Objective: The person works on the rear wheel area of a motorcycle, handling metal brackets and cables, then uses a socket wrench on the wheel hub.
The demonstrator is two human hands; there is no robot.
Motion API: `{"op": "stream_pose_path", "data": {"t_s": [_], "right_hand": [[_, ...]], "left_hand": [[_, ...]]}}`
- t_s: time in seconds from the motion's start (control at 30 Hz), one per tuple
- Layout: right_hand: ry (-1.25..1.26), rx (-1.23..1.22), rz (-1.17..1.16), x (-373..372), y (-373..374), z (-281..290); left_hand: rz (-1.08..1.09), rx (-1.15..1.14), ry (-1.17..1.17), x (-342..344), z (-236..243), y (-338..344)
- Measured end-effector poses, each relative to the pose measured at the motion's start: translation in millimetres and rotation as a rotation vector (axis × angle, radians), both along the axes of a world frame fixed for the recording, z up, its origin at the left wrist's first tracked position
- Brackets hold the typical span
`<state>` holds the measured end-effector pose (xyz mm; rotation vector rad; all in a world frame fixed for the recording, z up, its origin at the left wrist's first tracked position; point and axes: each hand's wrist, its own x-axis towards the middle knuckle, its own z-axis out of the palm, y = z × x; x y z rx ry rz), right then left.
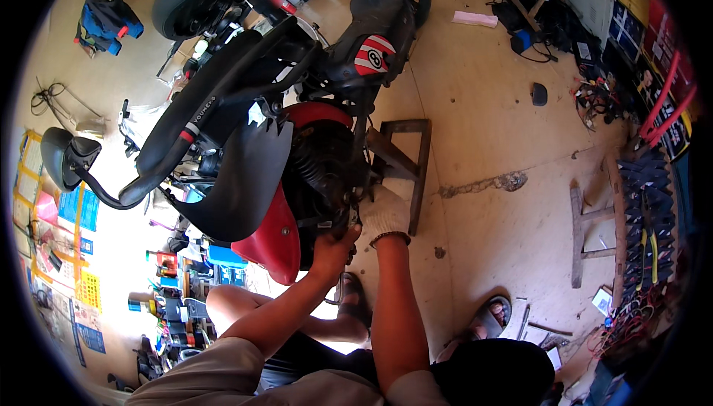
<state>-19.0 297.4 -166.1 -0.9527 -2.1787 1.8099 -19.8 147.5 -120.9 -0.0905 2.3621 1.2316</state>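
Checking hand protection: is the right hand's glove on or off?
On: the pale glove covers the right hand to the wrist, ending by a dark bracelet.

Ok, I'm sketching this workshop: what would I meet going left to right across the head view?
Black mirror, red motorbike panel, left hand, gloved right hand, small dark object, low frame, yellow-handled tool.

Left hand (336,246) bare, right hand (385,211) gloved, close together; both arms (401,302) stretched forward.
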Motion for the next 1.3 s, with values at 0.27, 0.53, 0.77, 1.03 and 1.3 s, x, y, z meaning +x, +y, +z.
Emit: {"op": "stream_pose_path", "data": {"t_s": [0.27,0.53,0.77,1.03,1.3], "right_hand": [[0.035,0.12,0.053,-8,-5,-10],[0.071,0.094,0.192,-8,5,-25],[0.127,0.016,0.182,-8,2,-31],[0.191,-0.226,0.158,-20,-6,-48],[0.08,-0.346,-0.101,-3,0,-63]], "left_hand": [[0.006,-0.038,-0.009,0,1,1],[-0.008,-0.049,0.009,-4,-7,-3],[-0.006,-0.027,-0.008,-3,-6,-4],[-0.034,-0.075,0.008,-1,3,1],[-0.046,-0.049,-0.005,-8,-5,-12]]}}
